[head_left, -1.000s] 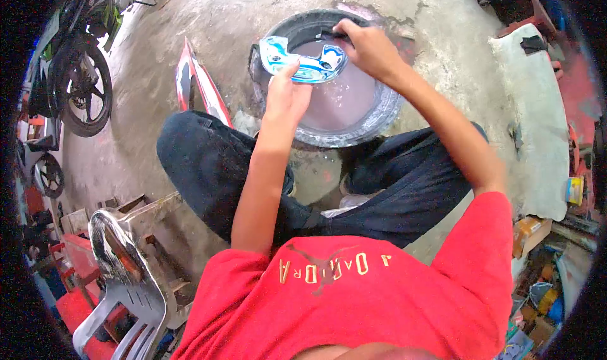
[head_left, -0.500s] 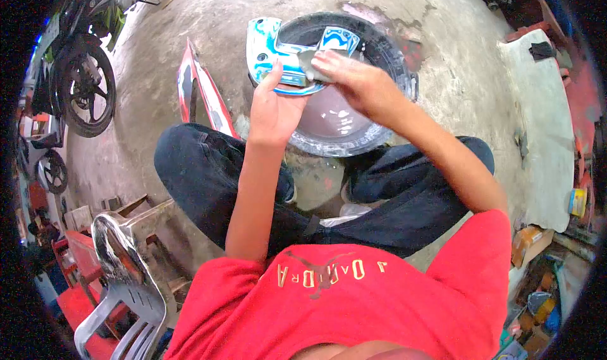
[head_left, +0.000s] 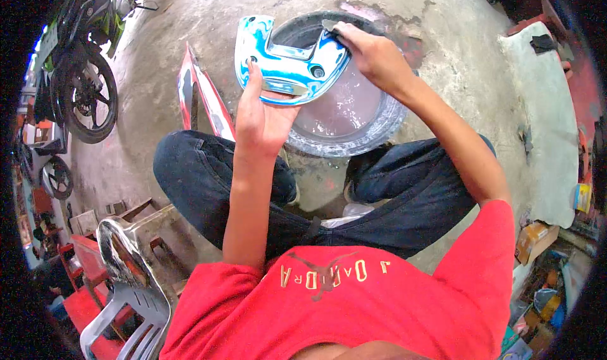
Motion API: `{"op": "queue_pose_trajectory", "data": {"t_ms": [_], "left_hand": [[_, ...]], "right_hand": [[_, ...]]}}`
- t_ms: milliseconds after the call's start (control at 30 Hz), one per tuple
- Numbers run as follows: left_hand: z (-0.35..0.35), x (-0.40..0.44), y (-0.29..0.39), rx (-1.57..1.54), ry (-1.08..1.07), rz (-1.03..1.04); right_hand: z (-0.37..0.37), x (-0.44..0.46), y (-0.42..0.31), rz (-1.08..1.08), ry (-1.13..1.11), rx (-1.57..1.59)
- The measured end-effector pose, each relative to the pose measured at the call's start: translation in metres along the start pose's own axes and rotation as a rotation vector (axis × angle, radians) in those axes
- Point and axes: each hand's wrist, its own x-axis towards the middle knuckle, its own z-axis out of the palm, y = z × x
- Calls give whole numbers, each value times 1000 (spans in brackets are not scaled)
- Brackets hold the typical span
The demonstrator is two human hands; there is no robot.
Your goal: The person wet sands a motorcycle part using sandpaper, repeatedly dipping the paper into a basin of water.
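My left hand (head_left: 265, 121) grips a curved, U-shaped plastic motorcycle cover (head_left: 291, 66), its thumb on the front face and the other fingers underneath. Patchy blue, white and silver marks run over the cover, which has round holes at its corners. At the cover's upper right arm, my right hand (head_left: 382, 62) pinches a piece of grey sandpaper (head_left: 329, 24) that sticks out past the fingertips. Below the cover stands a round black basin (head_left: 387, 127) of cloudy water, partly hidden by the cover and my right hand.
Left of the basin, a red and white V-shaped panel (head_left: 212, 97) lies on the concrete floor. A motorcycle wheel (head_left: 88, 97) stands at the far left. Near my left side is a grey plastic chair (head_left: 140, 297). A pale board (head_left: 537, 132) lies at the right.
My right hand has moved from the middle of the cover to its upper right arm with the sandpaper. My left hand has shifted slightly left, and more of the cover's face shows.
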Motion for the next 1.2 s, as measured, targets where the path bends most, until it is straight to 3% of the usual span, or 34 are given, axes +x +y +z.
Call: {"op": "queue_pose_trajectory", "data": {"t_ms": [100,200,233,333,400,533,633,667,833,867,967,1000,1133,1200], "left_hand": [[-8,2,0,-26,-71,-22],[-7,0,1,-9,-46,-13],[-4,-1,0,0,-28,-8],[2,-4,1,-14,-25,-11],[-2,-2,4,-2,-11,-7],[-13,0,7,-68,-164,-52],[2,-7,5,-21,-12,-9],[3,-7,4,-27,-15,-8],[-16,1,8,-154,-196,-93],[-17,0,6,-99,-138,-65],[2,-7,1,-6,-31,-23],[3,-8,0,-17,-32,-33],[0,-6,2,-8,-5,-26],[-6,-4,3,-22,-90,-39]], "right_hand": [[18,-17,-27,-255,62,0],[20,-18,-27,-319,66,8],[5,-10,-24,-145,-19,36],[1,1,3,74,10,-60],[13,-11,-19,-163,78,-50],[16,-24,-49,-326,20,46],[2,-3,-22,10,6,31],[4,-1,-9,33,30,-49],[20,-23,-55,-314,64,15],[14,-23,-55,-342,48,23],[11,-3,-3,-119,98,-135],[4,2,1,81,31,-117],[18,-19,-45,-250,108,-110],[18,-26,-65,-319,115,-41]]}}
